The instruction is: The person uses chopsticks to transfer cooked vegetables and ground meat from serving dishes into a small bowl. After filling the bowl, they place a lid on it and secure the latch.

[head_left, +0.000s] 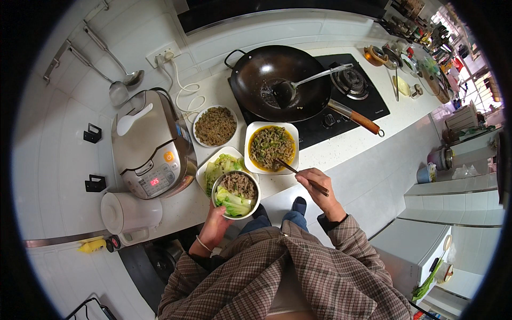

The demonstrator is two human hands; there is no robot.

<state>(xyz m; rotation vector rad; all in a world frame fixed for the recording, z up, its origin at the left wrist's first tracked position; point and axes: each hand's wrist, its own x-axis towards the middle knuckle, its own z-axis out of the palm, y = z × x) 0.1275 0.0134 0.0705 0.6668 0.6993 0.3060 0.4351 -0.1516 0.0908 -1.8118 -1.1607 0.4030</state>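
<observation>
I have the left hand (214, 220) cupping a round bowl (255, 202) of meat and greens; apart from it, my right hand (318, 189) pinches dark chopsticks (288, 167). Their length slants forward and left, tips down in the square dish (293, 128), which lies ahead of both hands, well right of the rice cooker (138, 138). The bowl sits nearer me, left of that dish, partly covering a greens plate (200, 176) from my view. Beyond, I see a mince plate (200, 112) and the wok (256, 69) holding a ladle (285, 92).
</observation>
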